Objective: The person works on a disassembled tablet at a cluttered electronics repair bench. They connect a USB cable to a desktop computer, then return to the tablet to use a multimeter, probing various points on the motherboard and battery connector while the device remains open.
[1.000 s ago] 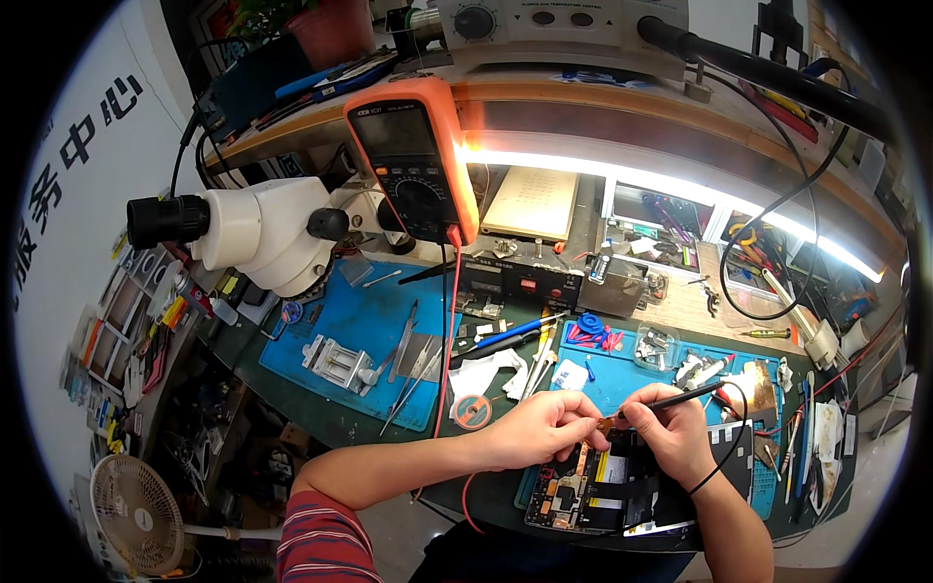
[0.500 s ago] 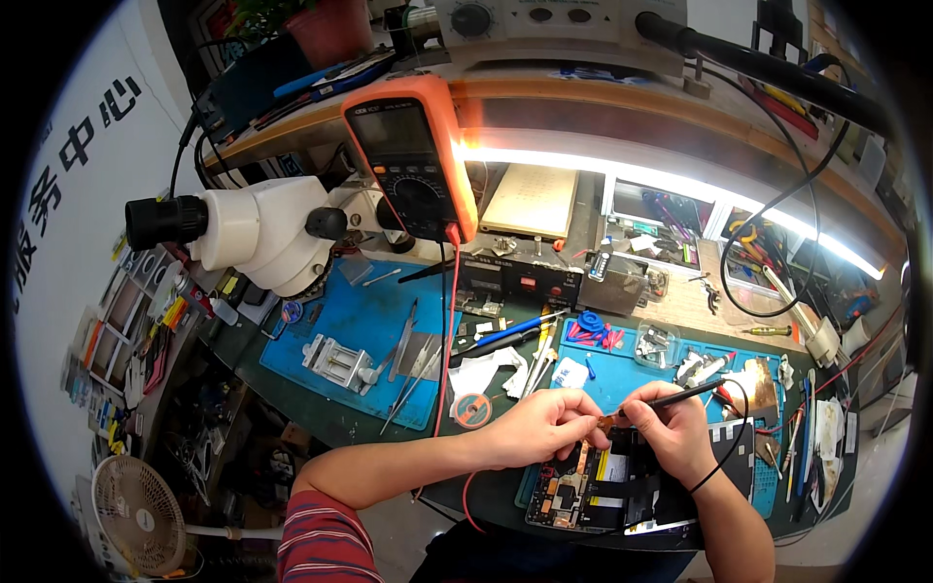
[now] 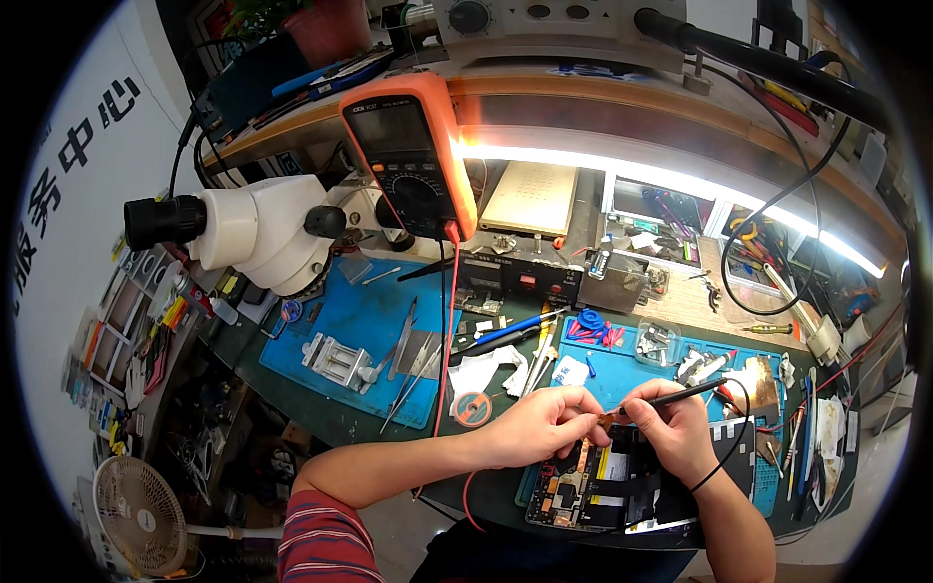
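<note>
My right hand [image 3: 671, 428] is closed around a black pen-shaped tool [image 3: 685, 393] with a thin black cable trailing from its rear end. Its tip points left toward a small orange-brown piece [image 3: 609, 420] between my two hands. The thumb and fingers of my left hand [image 3: 554, 425] are pinched together at that piece; their grip is partly hidden. Just below both hands lies an opened flat electronic device [image 3: 569, 496], showing a dark circuit board, copper-coloured strips and black tape over its inside.
An orange multimeter [image 3: 413, 160] stands upright behind, its red and black leads hanging down. To the left are a white microscope [image 3: 262, 233] and a blue mat [image 3: 335, 301] with a metal clamp [image 3: 338, 361] and tweezers [image 3: 413, 384]. A solder spool [image 3: 473, 409] sits beside my left forearm.
</note>
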The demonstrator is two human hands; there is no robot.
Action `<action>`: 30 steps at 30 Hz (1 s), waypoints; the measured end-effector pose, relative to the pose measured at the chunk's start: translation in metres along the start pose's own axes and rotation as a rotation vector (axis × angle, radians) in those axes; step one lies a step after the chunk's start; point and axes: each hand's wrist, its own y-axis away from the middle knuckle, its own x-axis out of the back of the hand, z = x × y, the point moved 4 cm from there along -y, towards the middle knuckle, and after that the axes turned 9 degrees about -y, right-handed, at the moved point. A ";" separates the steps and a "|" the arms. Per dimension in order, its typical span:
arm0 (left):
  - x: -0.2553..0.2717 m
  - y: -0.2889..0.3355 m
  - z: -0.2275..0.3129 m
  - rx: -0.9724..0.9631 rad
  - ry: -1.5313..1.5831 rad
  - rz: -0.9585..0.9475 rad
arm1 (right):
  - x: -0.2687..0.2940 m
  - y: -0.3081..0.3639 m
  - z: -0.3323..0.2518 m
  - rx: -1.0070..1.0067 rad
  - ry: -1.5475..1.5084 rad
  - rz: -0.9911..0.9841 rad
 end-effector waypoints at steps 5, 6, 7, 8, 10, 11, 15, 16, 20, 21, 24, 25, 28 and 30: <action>0.001 0.000 0.000 -0.030 -0.026 0.007 | 0.000 0.000 0.002 0.011 -0.018 0.003; 0.001 0.000 0.002 -0.030 -0.033 0.007 | 0.000 0.000 0.001 0.018 -0.017 0.008; -0.001 0.000 0.003 -0.027 -0.039 0.005 | 0.001 0.002 0.000 0.023 -0.018 0.012; -0.001 0.001 0.005 -0.024 -0.030 0.017 | 0.001 0.002 -0.002 0.045 -0.008 0.002; -0.004 0.000 0.002 0.002 -0.001 0.025 | 0.004 0.004 0.000 0.044 0.029 0.005; -0.001 0.000 0.000 0.002 -0.012 0.037 | 0.001 0.000 0.000 0.049 0.002 -0.019; 0.000 0.005 0.008 -0.002 -0.011 0.053 | -0.002 -0.001 -0.003 0.011 -0.003 -0.055; 0.001 0.004 0.010 0.011 -0.027 0.051 | -0.003 -0.002 -0.007 0.019 0.001 -0.068; -0.001 0.004 0.015 0.038 -0.031 0.041 | -0.001 0.000 -0.008 0.034 0.012 -0.078; -0.001 0.004 0.015 0.044 -0.036 0.042 | 0.000 0.001 -0.008 0.036 0.018 -0.074; -0.001 0.005 0.016 0.046 -0.038 0.044 | -0.001 0.002 -0.008 0.044 0.024 -0.063; -0.001 0.005 0.016 0.046 -0.038 0.047 | -0.002 0.001 -0.008 0.044 0.014 -0.062; 0.001 0.005 0.011 0.035 -0.029 0.037 | -0.003 0.001 -0.008 0.041 0.006 -0.062; 0.001 0.005 0.012 0.036 -0.034 0.038 | -0.003 0.000 -0.007 0.039 0.007 -0.062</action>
